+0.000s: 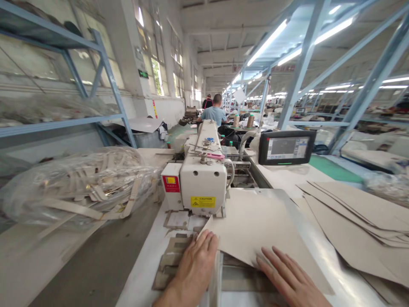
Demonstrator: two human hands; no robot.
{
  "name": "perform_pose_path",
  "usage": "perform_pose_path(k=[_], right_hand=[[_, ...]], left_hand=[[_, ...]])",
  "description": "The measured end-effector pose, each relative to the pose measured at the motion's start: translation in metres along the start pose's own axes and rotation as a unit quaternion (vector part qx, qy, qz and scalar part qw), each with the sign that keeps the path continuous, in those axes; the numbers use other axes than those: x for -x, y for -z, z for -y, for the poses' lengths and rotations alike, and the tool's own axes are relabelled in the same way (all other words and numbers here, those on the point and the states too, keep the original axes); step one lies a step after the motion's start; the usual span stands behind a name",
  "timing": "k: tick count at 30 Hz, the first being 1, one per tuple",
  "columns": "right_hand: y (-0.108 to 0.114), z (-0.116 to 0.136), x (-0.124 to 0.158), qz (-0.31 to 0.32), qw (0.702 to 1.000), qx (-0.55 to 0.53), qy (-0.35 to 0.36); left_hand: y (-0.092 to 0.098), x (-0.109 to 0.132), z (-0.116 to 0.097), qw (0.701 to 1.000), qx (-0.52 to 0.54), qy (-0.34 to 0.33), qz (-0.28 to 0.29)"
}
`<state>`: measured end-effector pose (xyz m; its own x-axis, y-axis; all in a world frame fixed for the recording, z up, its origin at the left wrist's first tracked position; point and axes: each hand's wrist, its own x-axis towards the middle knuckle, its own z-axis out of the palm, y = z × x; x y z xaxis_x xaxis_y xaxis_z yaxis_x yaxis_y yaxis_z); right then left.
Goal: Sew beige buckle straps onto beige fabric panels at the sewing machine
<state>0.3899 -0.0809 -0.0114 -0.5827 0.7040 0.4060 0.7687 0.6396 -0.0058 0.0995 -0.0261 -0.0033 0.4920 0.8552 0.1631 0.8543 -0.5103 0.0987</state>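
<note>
A flat beige panel (255, 228), like leather or card, lies on the metal bed under the head of a white industrial sewing machine (203, 183). My left hand (196, 264) rests at the panel's left corner, fingers stretched out and close together, their tips at its edge. Over the panel's near edge, my right hand (287, 277) lies flat with its fingers spread. Its fingertips look slightly blurred. Beneath my left hand shows a greyish-brown template (171, 262) with slots. The needle area is hidden behind the machine head.
More beige panels (354, 221) are stacked at the right. A clear plastic bag (79, 183) of beige straps lies at the left. A control screen (286, 147) stands behind the bed, and thread cones (251, 121) stand farther back. Ahead, a person (215, 111) sits facing away.
</note>
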Motion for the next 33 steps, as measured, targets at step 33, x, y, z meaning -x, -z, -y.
perform_pose_path(k=[33], right_hand=[[-0.018, -0.038, -0.082, 0.194, 0.965, -0.152, -0.088]], left_hand=[[0.0, -0.007, 0.113, 0.998, 0.052, 0.013, 0.046]])
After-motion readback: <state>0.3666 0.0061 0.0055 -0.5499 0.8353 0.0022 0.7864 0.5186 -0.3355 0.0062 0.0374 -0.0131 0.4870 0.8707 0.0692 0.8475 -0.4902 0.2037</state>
